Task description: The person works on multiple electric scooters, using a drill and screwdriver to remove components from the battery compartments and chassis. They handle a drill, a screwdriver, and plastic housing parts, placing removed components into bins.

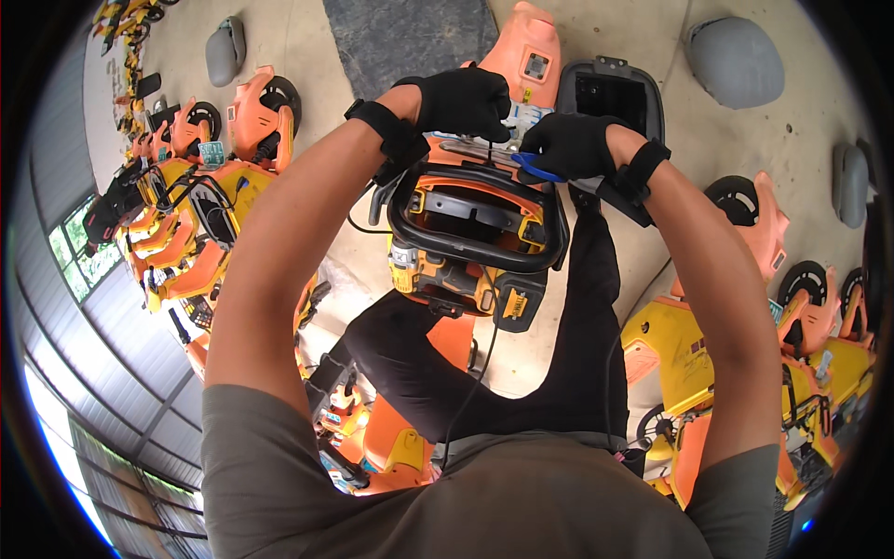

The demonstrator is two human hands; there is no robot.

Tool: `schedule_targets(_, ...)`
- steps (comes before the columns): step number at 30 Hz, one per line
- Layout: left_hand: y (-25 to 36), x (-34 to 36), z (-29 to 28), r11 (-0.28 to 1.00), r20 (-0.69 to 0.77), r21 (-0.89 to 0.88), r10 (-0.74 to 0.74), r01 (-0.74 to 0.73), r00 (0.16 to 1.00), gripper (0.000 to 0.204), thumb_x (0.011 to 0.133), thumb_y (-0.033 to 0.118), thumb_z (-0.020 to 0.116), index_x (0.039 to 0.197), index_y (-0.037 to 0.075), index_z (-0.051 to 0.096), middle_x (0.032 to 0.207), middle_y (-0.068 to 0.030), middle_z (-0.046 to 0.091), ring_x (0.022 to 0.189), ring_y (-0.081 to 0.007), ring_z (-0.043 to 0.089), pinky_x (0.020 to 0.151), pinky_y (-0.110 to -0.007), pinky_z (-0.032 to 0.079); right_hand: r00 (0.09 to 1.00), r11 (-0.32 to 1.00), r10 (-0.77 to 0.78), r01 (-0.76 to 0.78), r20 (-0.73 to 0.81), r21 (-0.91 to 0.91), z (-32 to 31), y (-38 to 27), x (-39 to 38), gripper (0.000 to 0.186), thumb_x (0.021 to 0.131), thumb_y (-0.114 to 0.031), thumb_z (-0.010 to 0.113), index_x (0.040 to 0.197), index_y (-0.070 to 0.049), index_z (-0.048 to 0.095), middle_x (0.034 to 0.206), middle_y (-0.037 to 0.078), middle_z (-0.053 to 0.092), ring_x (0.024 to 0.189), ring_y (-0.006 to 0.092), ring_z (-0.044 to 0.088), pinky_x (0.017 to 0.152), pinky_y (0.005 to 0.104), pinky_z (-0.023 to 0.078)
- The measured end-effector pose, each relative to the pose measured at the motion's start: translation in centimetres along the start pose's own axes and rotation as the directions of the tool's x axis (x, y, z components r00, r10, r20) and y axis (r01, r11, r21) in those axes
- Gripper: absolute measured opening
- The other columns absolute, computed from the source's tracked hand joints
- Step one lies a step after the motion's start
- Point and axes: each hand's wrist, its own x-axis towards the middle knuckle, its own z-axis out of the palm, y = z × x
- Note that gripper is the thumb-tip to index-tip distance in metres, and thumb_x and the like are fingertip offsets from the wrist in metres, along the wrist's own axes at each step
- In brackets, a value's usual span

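Blue tool (538, 170) juts leftward from the right hand (574, 146).

On your left, a wall (51, 191) of grey ribbed panels is curving along the rim of your view, with dark beams crossing it. A window (79, 250) is showing you bright green foliage through its panes, while white daylight is glaring in at the lower left. Around you, a pale concrete floor (638, 26) is spreading out, and a thin seam and dark spots are marking it. Ahead, a dark grey mat (410, 42) is lying flat. Parked orange and yellow scooters (244, 121) are lining both sides of your workspace.
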Motion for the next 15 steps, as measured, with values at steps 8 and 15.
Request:
schedule_targets(8, -2.4, -2.1, -5.5, 0.967, -0.276, -0.255, -0.051, -0.022, 0.96, 0.023, 0.076, 0.019, 0.069, 0.086, 0.003, 0.055, 0.072, -0.0041, 0.057, 0.065, -0.0107, 0.055, 0.058, -0.024, 0.045, 0.997, 0.995, -0.043, 0.037, -0.064, -0.09, -0.1, 3.5, -2.8, 0.029, 0.077, -0.029, 0.06, 0.089, -0.002, 0.064, 0.083, 0.019, 0.062, 0.071, 0.025, 0.061, 0.066, 0.0334, 0.048)
schedule_targets(15, -4.5, -12.0, -3.4, 0.798, -0.502, -0.584, -0.209, -0.15, 0.839, 0.021, 0.082, 0.011, 0.06, 0.1, 0.001, 0.059, 0.085, -0.006, 0.063, 0.066, -0.0102, 0.057, 0.059, -0.025, 0.048, 0.903, 0.482, 0.213, 0.235, -0.373, 0.844, 6.2, 11.3, -10.8, 0.016, 0.086, -0.014, 0.053, 0.097, -0.003, 0.057, 0.072, 0.002, 0.057, 0.063, 0.0125, 0.055, 0.058, 0.0264, 0.047)
